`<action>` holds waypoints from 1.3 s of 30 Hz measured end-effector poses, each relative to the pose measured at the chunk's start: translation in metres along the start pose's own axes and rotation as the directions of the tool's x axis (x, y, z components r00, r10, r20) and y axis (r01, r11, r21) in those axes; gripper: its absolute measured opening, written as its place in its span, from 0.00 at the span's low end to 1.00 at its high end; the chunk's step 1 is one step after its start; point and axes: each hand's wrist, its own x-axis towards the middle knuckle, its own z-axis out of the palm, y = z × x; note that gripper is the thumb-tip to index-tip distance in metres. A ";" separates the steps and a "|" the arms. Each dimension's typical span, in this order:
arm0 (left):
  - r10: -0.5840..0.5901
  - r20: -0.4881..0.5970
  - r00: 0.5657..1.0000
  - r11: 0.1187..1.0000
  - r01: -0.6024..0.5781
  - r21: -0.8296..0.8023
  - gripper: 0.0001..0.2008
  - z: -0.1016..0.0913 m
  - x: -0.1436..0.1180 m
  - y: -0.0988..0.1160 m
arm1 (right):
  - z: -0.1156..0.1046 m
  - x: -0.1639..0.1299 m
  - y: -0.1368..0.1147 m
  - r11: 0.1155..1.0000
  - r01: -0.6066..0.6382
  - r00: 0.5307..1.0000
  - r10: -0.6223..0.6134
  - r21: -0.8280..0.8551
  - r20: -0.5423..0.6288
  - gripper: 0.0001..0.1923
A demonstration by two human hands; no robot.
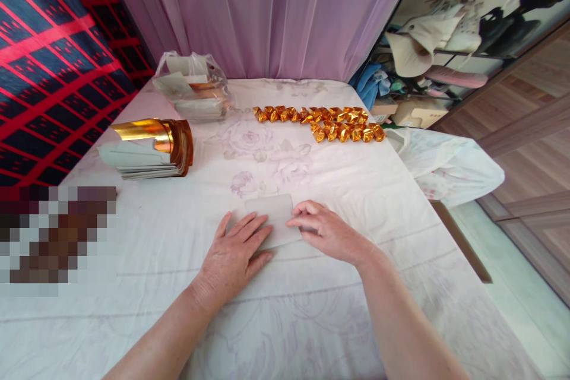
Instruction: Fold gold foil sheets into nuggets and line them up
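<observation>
head view: paper sheet [275, 214] lies flat under both hands.

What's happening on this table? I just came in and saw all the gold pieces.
A person presses a pale sheet of paper flat on the flowered cloth, the left hand lying on its near left part, the right hand with fingertips on its right edge. Farther back lie two rows of folded gold pieces. To the left sits a stack of gold-faced sheets, and behind it a plastic bag with more sheets.
</observation>
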 end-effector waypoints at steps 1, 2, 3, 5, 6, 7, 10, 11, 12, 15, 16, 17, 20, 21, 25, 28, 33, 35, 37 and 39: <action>-0.003 0.003 1.000 1.000 0.003 -0.008 0.22 0.000 0.000 0.000 | 0.000 0.000 0.000 1.000 0.002 1.000 -0.002 -0.001 -0.001 0.22; -0.007 0.005 1.000 1.000 0.007 -0.018 0.21 0.000 0.000 -0.001 | 0.000 0.000 0.000 1.000 0.004 1.000 -0.004 0.000 -0.002 0.21; -0.014 0.008 1.000 0.999 0.014 -0.030 0.21 0.000 0.000 -0.001 | -0.001 0.000 -0.001 1.000 0.004 1.000 -0.004 0.004 -0.004 0.20; -0.031 0.015 0.999 0.998 0.032 -0.056 0.19 -0.001 0.000 -0.002 | -0.001 0.000 -0.001 1.000 0.004 1.000 -0.004 0.010 -0.009 0.19; -0.039 0.019 0.999 0.997 0.040 -0.070 0.18 -0.001 0.001 -0.003 | -0.001 0.000 -0.001 1.000 0.004 1.000 -0.003 0.012 -0.011 0.18; -0.043 0.023 0.999 0.996 0.045 -0.083 0.18 -0.001 0.001 -0.004 | -0.001 0.000 -0.001 1.000 0.003 1.000 -0.002 0.014 -0.014 0.17; -0.039 0.033 0.999 0.993 0.043 -0.113 0.19 -0.003 0.001 -0.007 | -0.001 0.001 -0.001 1.000 -0.001 1.000 0.001 0.015 -0.015 0.17; -0.038 0.034 0.999 0.992 0.041 -0.119 0.19 -0.003 0.002 -0.007 | -0.001 0.001 -0.002 1.000 -0.001 1.000 0.001 0.012 -0.015 0.17; -0.037 0.033 0.999 0.992 0.041 -0.123 0.19 -0.003 0.002 -0.007 | 0.000 0.001 -0.002 1.000 -0.002 1.000 0.002 0.006 -0.016 0.17; -0.041 0.023 0.999 0.992 0.043 -0.121 0.18 -0.003 0.002 -0.007 | 0.000 0.002 -0.004 1.000 -0.014 1.000 0.014 -0.017 -0.022 0.18; -0.042 0.018 0.999 0.992 0.044 -0.118 0.18 -0.003 0.002 -0.007 | -0.001 0.002 -0.004 1.000 -0.019 1.000 0.019 -0.023 -0.022 0.18; -0.043 0.017 0.999 0.992 0.044 -0.117 0.17 -0.003 0.002 -0.007 | -0.001 0.002 -0.005 0.999 -0.022 1.000 0.022 -0.025 -0.020 0.18; -0.045 0.023 0.999 0.992 0.047 -0.114 0.17 -0.004 0.002 -0.006 | -0.002 0.001 -0.006 1.000 -0.019 1.000 0.019 -0.016 -0.007 0.14; -0.045 0.026 0.999 0.992 0.048 -0.114 0.18 -0.004 0.002 -0.006 | -0.002 0.001 -0.006 1.000 -0.017 1.000 0.017 -0.011 -0.007 0.13; -0.048 0.019 0.999 0.991 0.050 -0.126 0.18 -0.004 0.003 -0.006 | 0.000 0.001 -0.004 1.000 -0.025 0.999 0.024 -0.009 -0.034 0.11; -0.066 0.010 0.998 0.988 0.067 -0.140 0.14 -0.005 0.003 -0.007 | 0.001 0.002 -0.003 1.000 -0.025 0.998 0.025 -0.005 -0.053 0.11; -0.125 -0.045 0.991 0.977 0.115 -0.177 0.09 -0.008 0.004 -0.010 | 0.003 0.002 -0.002 1.000 -0.020 0.995 0.020 0.001 -0.096 0.11; -0.138 -0.066 0.988 0.973 0.123 -0.196 0.10 -0.008 0.005 -0.011 | 0.005 0.003 -0.001 0.999 -0.033 0.993 0.033 0.002 -0.113 0.11; -0.152 -0.081 0.985 0.969 0.132 -0.210 0.10 -0.008 0.006 -0.012 | 0.007 0.005 -0.002 0.998 -0.059 0.989 0.059 0.004 -0.134 0.10; -0.167 -0.094 0.981 0.965 0.143 -0.221 0.10 -0.008 0.008 -0.011 | 0.010 0.006 -0.002 0.996 -0.094 0.982 0.094 0.010 -0.163 0.10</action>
